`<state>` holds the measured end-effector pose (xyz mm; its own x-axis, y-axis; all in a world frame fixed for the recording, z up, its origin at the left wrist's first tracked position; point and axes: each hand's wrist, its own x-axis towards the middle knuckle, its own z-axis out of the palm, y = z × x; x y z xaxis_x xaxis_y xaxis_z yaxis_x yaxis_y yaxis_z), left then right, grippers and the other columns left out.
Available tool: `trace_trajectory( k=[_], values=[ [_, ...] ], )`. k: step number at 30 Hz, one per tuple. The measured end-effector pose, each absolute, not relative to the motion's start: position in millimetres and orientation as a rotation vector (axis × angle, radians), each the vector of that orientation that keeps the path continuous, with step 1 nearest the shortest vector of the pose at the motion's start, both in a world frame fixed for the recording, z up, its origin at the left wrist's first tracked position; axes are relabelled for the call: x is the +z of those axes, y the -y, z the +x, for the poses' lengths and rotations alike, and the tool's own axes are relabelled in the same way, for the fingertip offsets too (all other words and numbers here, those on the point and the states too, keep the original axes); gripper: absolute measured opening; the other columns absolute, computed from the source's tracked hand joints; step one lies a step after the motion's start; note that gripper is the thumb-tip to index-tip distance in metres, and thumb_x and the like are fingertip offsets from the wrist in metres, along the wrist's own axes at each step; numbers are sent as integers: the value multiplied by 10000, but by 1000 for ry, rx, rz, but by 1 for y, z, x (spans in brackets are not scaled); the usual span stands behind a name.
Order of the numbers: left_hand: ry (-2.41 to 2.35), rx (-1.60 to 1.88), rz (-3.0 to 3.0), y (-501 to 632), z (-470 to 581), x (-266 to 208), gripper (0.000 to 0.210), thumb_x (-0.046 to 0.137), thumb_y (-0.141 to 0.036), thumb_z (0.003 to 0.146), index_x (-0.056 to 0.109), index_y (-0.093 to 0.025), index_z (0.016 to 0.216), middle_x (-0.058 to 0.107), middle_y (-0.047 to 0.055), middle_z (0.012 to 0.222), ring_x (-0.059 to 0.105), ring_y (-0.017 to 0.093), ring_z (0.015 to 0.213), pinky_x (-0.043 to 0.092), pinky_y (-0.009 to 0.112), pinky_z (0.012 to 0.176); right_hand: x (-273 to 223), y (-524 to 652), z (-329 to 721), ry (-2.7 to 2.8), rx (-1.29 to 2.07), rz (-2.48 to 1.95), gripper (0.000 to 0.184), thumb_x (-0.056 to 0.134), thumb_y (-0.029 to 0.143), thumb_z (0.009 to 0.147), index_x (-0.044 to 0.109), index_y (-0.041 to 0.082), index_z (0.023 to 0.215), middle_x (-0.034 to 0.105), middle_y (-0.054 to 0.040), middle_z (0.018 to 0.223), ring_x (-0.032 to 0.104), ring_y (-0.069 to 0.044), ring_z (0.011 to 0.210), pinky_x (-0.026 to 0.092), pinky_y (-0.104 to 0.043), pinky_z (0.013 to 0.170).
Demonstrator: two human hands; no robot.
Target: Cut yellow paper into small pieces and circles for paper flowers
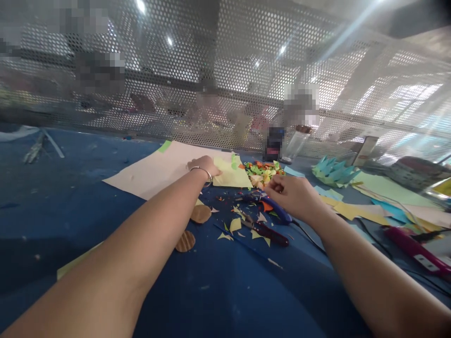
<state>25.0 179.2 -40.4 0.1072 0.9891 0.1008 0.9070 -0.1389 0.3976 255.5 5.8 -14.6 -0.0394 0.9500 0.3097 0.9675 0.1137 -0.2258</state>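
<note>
My left hand [206,166], with a bangle on the wrist, lies over the large white paper sheet [144,176]. Its thumb rests at the edge of a pale yellow paper [232,178], with the fingers spread over the sheets and partly hidden. Curled fingers close my right hand [292,195] beside a pile of orange, green and yellow paper cuttings [264,170]; anything pinched there is too small to make out. Just below that hand lies a blue glue gun [280,212] with a cord. Nearer to me are scissors [273,233] with dark red handles, among paper scraps.
Two brown cardboard discs [185,241] and a thin blue stick [253,251] lie on the blue table [211,300]. To the right are a teal paper crown [333,171], coloured sheets and a magenta tool [416,249] with cords. A bottle [298,143] stands by the perforated screen [158,94].
</note>
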Motion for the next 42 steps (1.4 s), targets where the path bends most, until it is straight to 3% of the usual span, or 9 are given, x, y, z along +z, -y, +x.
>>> trace_trajectory(
  k=[4, 9, 14, 18, 22, 27, 31, 36, 42],
  values=[
    [-1921, 544, 2118, -178, 31, -39, 540, 837, -471, 593, 758, -168, 1032, 727, 225, 1119, 655, 412, 1082, 500, 483, 863, -16, -7, 255, 2031, -33, -1854, 226, 572, 406, 839, 611, 218, 720, 635, 7, 637, 533, -144, 582, 324, -263, 555],
    [-1798, 708, 2207, -170, 16, -21, 225, 735, -336, 721, 777, -188, 885, 774, 96, 904, 706, 251, 879, 517, 310, 727, -15, -6, 256, 2043, -13, -1789, 191, 579, 370, 828, 602, 219, 714, 638, 9, 645, 543, -145, 586, 332, -258, 551],
    [-1800, 774, 2250, -165, -1, -13, 328, 619, -429, 825, 741, -206, 1033, 767, 85, 1004, 699, 228, 907, 509, 300, 749, -17, -7, 255, 2031, -7, -1775, 190, 579, 368, 832, 589, 221, 711, 629, 19, 622, 539, -139, 570, 331, -252, 547],
    [-1888, 598, 2223, -162, 12, -30, 541, 717, -639, 680, 759, -184, 970, 735, 193, 1091, 645, 381, 1089, 490, 426, 877, -21, -10, 253, 2043, -24, -1779, 219, 572, 393, 841, 577, 219, 708, 611, 19, 592, 521, -137, 537, 323, -254, 534],
    [-1920, 516, 2212, -165, 32, -43, 703, 818, -640, 574, 726, -148, 1067, 634, 254, 1288, 498, 475, 1267, 398, 560, 1013, -23, -11, 252, 2031, -9, -1786, 232, 572, 410, 844, 588, 219, 713, 612, 21, 587, 529, -136, 535, 331, -254, 530],
    [-1785, 505, 2220, -168, 39, -43, 373, 660, -472, 881, 677, -154, 1075, 685, 113, 1146, 638, 265, 1066, 493, 473, 941, -22, -11, 252, 2030, 10, -1789, 237, 578, 410, 839, 594, 217, 702, 611, 19, 588, 518, -135, 528, 340, -257, 531],
    [-1655, 784, 2282, -165, 28, -23, 225, 686, -284, 804, 712, -154, 987, 730, 91, 1045, 666, 246, 989, 498, 314, 844, -21, -11, 254, 2002, 14, -1745, 231, 585, 406, 830, 612, 214, 705, 620, 15, 603, 533, -138, 547, 352, -253, 541],
    [-1391, 991, 2344, -158, 2, 29, 394, 606, -181, 785, 648, -175, 1177, 737, 31, 1009, 678, 182, 839, 493, 260, 709, -14, -6, 251, 1937, -51, -1680, 279, 583, 436, 845, 607, 203, 695, 601, 4, 566, 505, -132, 509, 352, -255, 532],
    [-1217, 858, 2503, -133, -26, 75, 258, 658, -165, 731, 735, -196, 975, 682, -23, 835, 645, 167, 782, 441, 267, 737, -11, -1, 249, 1776, -116, -1511, 191, 596, 387, 877, 643, 203, 859, 665, -7, 716, 528, -116, 528, 424, -248, 563]
  ],
)
